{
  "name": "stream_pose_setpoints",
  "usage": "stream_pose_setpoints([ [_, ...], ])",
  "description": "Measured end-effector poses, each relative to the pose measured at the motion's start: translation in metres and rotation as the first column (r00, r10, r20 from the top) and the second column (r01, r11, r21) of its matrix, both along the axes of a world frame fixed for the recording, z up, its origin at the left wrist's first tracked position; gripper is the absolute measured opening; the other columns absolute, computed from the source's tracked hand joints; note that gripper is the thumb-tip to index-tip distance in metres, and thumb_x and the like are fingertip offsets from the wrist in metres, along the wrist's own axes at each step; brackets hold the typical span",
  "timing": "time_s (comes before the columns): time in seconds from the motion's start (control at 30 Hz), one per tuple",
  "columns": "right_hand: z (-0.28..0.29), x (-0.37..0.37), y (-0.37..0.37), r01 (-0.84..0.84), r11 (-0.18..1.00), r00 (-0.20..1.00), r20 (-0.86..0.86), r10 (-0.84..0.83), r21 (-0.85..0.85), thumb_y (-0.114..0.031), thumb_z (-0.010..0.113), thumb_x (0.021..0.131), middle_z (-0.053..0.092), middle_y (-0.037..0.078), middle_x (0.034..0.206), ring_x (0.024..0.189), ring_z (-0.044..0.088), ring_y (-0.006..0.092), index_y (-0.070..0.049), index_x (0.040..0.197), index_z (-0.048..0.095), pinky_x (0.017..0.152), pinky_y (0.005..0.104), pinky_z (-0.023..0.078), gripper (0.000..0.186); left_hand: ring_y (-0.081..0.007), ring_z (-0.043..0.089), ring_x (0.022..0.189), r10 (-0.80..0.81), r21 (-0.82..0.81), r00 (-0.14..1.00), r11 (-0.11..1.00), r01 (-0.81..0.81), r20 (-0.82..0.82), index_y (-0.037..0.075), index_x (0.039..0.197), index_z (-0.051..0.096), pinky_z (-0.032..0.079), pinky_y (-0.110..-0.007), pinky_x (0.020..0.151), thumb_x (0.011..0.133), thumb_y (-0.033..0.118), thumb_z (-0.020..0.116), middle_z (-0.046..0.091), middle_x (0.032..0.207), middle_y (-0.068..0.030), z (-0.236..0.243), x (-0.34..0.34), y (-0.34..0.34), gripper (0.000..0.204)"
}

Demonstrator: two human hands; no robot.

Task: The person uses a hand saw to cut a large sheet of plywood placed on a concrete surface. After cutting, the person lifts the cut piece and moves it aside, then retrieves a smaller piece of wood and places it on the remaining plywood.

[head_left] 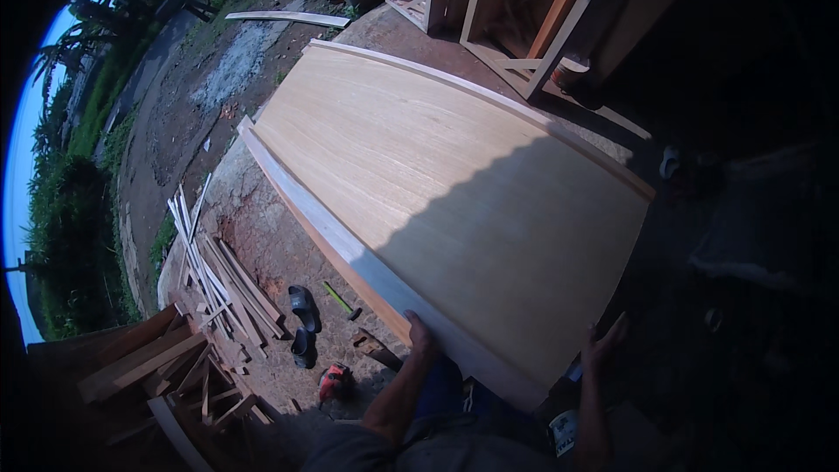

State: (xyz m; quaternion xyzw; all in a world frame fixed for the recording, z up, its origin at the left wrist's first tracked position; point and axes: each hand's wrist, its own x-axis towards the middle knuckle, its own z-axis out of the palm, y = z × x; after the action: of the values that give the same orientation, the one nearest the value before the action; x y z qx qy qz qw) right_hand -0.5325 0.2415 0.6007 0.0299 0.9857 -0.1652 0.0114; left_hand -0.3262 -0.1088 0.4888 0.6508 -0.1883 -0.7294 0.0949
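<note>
A long, pale plywood panel [367, 131] with wooden rails along its two long sides stretches away from me toward the upper left. My left hand [422, 337] is closed over the near-side rail [350, 249], close to my body. By the panel's near right corner is my right hand [603, 346], its fingers apart and nothing held in it. I cannot tell whether it touches the panel edge. Shade covers the near half of the panel; sunlight falls on the far half.
On the ground at left lie a hand saw [376, 350], a green-handled hammer [339, 297], black sandals [303, 310], a red power tool [335, 382] and wood strips [205, 253]. Wooden frames [516, 17] stand at the back right. A can [564, 431] is near my right forearm.
</note>
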Motion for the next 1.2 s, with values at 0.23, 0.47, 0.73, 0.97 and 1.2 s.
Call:
stream_pose_setpoints([
  [0.23, -0.021, 0.031, -0.018, 0.645, 0.148, 0.762, 0.614, -0.208, -0.75, -0.046, 0.065, 0.095, 0.059, 0.002, 0.103, 0.095, 0.055, 0.014, -0.009, 0.12, 0.061, 0.082, 0.0373, 0.048, 0.045, -0.0376, 0.025, 0.148, -0.078, 0.154, 0.975, 0.982, 0.112, -0.206, 0.011, 0.159, 0.021, 0.018, -0.054, 0.122, 0.097, 0.076, 0.015, 0.024, 0.163, -0.0159, 0.036, 0.021, -0.021, 0.09],
  [0.47, -0.028, 0.058, -0.039, 0.694, 0.162, 0.71, 0.63, -0.315, -0.701, -0.058, 0.061, 0.095, 0.056, 0.007, 0.117, 0.115, 0.051, 0.019, -0.008, 0.11, 0.062, 0.1, 0.039, 0.04, 0.053, -0.0371, 0.029, 0.147, -0.146, 0.065, 0.983, 0.986, 0.154, -0.114, 0.015, 0.157, 0.026, 0.025, -0.058, 0.119, 0.098, 0.073, 0.023, 0.029, 0.161, -0.0153, 0.059, 0.041, -0.025, 0.083],
  [0.73, -0.075, 0.098, -0.034, 0.663, 0.035, 0.747, 0.656, -0.109, -0.748, -0.054, 0.063, 0.095, 0.055, 0.006, 0.127, 0.124, 0.049, 0.0187, -0.009, 0.133, 0.048, 0.107, 0.0368, 0.038, 0.061, -0.0373, 0.028, 0.147, -0.158, 0.068, 0.953, 0.981, 0.181, -0.258, 0.014, 0.158, 0.024, 0.021, -0.059, 0.12, 0.093, 0.079, 0.032, 0.026, 0.162, -0.0162, 0.064, 0.076, 0.047, 0.092],
  [0.97, -0.034, 0.093, -0.028, 0.679, 0.087, 0.72, 0.684, 0.119, -0.729, -0.056, 0.056, 0.098, 0.045, 0.018, 0.146, 0.129, 0.052, 0.0314, -0.001, 0.149, 0.028, 0.106, 0.048, 0.047, 0.081, -0.0369, 0.03, 0.147, -0.089, 0.128, 0.967, 0.984, 0.123, -0.238, 0.008, 0.157, 0.02, 0.023, -0.053, 0.121, 0.101, 0.066, 0.036, 0.03, 0.16, -0.0178, 0.077, 0.107, 0.172, 0.083],
  [1.2, -0.051, 0.077, -0.008, 0.794, 0.466, 0.39, 0.915, 0.101, -0.39, -0.05, 0.035, 0.107, 0.037, 0.016, 0.155, 0.143, 0.038, 0.0387, -0.011, 0.154, 0.029, 0.114, 0.0621, 0.034, 0.061, -0.0291, 0.059, 0.12, 0.166, 0.19, 0.966, 0.974, -0.128, -0.2, 0.005, 0.144, 0.044, 0.049, -0.044, 0.1, 0.107, 0.048, 0.037, 0.058, 0.135, -0.014, 0.052, 0.145, 0.275, 0.057],
])
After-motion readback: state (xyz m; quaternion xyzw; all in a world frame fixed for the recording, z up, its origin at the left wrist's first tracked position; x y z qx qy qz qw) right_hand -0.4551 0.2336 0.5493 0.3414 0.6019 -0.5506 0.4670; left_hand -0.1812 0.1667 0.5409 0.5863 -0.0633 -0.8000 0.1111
